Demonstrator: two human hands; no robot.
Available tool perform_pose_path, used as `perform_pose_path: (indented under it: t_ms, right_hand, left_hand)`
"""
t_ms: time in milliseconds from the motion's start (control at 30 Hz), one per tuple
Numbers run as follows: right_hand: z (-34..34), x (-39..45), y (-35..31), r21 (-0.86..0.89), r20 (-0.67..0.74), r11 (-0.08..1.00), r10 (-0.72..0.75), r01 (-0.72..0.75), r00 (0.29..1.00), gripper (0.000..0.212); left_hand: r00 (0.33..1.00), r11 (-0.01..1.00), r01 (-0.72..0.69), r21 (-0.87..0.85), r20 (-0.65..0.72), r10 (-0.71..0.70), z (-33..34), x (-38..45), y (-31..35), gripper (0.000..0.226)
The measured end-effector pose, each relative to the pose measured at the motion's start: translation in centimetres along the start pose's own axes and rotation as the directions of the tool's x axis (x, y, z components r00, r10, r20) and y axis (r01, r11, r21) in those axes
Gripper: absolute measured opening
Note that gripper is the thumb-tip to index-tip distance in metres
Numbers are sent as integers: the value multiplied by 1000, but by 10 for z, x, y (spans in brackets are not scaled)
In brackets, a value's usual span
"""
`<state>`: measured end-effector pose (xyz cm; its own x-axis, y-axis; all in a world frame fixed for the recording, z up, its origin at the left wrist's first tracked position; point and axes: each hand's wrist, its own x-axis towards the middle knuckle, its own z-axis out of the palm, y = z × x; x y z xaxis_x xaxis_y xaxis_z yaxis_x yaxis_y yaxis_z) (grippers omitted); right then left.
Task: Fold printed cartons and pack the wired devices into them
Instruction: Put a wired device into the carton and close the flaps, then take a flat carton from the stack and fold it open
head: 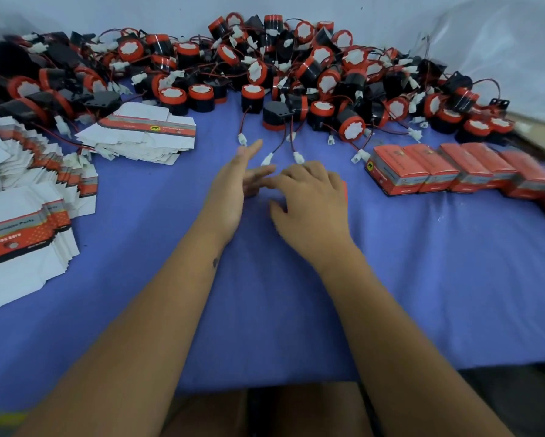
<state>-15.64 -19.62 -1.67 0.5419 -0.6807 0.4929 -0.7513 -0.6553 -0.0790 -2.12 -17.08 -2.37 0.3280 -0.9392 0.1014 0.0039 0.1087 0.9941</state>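
Head view: blue-covered table [422, 263] | heaped red-and-black wired devices [296, 74] along far edge | flat printed cartons [145, 130] stacked left of heap | packed red cartons [438, 175] rowed right | left hand [233, 187] fingers extended | right hand [312, 200] curled over partly hidden red carton; grip unclear.

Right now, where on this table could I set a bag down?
Bare blue cloth lies near the front edge, right of the right hand, before the packed cartons. Crowded: wired devices behind, flat cartons left.
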Motion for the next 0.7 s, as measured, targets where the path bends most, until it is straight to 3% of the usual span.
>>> perform_pose_path:
  t_ms: [100,200,300,467,500,567,633,700]
  right_hand:
    - [-7,-8,40,-71,79,997,35,-30,996,29]
    - [-15,-7,82,-173,234,979,144,-105,962,40]
    - [-23,-5,109,-303,288,940,246,-156,926,47]
    - [-32,7,115,-510,296,777,562,-370,772,41]
    - [-31,10,107,-493,263,767,581,-410,770,41]
    - [-22,17,82,-356,168,831,507,-427,846,40]
    - [-9,25,49,-172,94,926,356,-337,930,37]
    - [4,31,14,-6,130,968,251,-252,959,38]
  left_hand:
    - [998,1000,18,15,-60,-17,2,2,3,38]
    - [999,994,10,109,-47,-4,3,0,-1,32]
    - [1000,985,-2,174,-30,8,2,-4,-4,31]
    - [997,981,-3,192,-71,17,1,-9,-2,29]
    - [996,981,2,193,-89,16,2,-10,-1,28]
    - [992,978,-1,207,-123,27,4,-11,1,28]
    - [985,973,-10,231,-164,49,6,-10,2,29]
    - [973,964,-26,264,-214,85,4,-8,3,29]
